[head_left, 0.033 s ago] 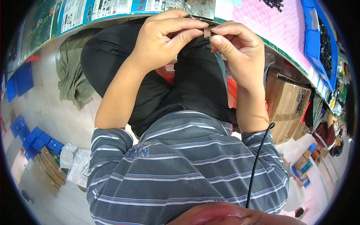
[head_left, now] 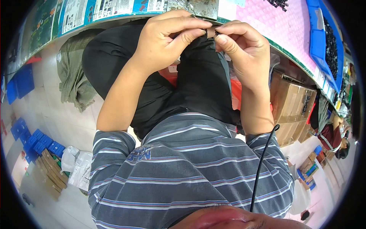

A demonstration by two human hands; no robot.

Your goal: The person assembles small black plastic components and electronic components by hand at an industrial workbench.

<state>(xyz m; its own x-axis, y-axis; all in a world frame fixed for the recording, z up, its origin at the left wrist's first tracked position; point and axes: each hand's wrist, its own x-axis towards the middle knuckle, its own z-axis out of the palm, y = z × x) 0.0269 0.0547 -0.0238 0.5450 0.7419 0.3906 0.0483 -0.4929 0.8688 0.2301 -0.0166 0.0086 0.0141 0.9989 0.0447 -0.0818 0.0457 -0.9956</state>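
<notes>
My left hand (head_left: 162, 42) is raised over my lap at the bench edge, its thumb and index finger pinched on a small dark piece (head_left: 206, 32), mostly hidden by the fingertips. Facing it closely, my right hand (head_left: 246, 45) pinches a tiny black part (head_left: 217, 33) between thumb and index finger. A narrow brownish patch shows between the two sets of fingertips; whether it belongs to a held piece I cannot tell. Just beyond the fingers, a grey metal block (head_left: 204, 8) sits on the bench.
The bench carries a pink bubble-textured mat (head_left: 274, 26), a pile of black parts (head_left: 277, 4) and a blue tray (head_left: 315, 42) of black pieces. Below stands a cardboard box (head_left: 291, 105). Grey-green cloth (head_left: 74, 72) hangs at left. A person (head_left: 331, 135) is at far right.
My right hand has shifted very slightly right, so its fingertips stand a little farther from the left ones. My left hand looks unmoved.
</notes>
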